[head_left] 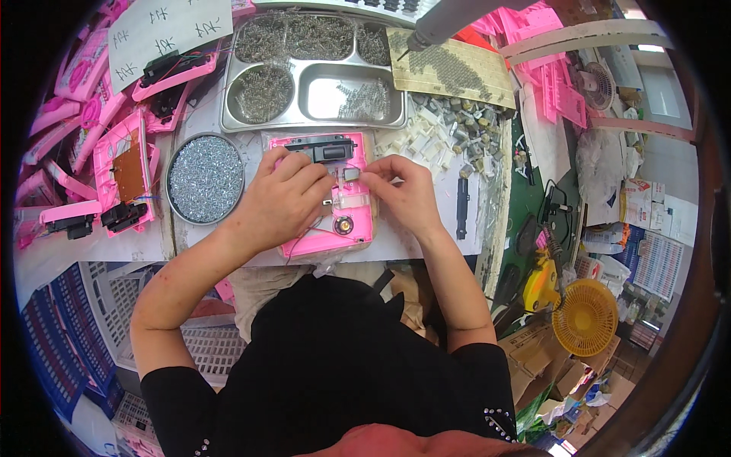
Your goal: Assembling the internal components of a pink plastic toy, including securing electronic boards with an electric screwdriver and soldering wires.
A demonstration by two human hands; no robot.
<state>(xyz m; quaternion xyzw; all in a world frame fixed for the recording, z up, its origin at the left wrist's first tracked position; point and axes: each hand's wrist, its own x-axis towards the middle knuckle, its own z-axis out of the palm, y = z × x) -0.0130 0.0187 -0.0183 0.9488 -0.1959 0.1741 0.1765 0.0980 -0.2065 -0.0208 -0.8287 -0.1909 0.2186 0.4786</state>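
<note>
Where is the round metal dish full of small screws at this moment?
In the head view, the round dish of screws sits on the table left of the left hand, just below the compartment tray and beside the pink housing.

The left hand (283, 199) covers the left half of the pink housing (329, 190), so what lies under it cannot be told. The small grey part (351, 174) between the fingers (373, 177) is too small to identify.

Bright even overhead light, glare on the steel tray (381, 120), sharp centre, fisheye-bent edges, black rim
</note>
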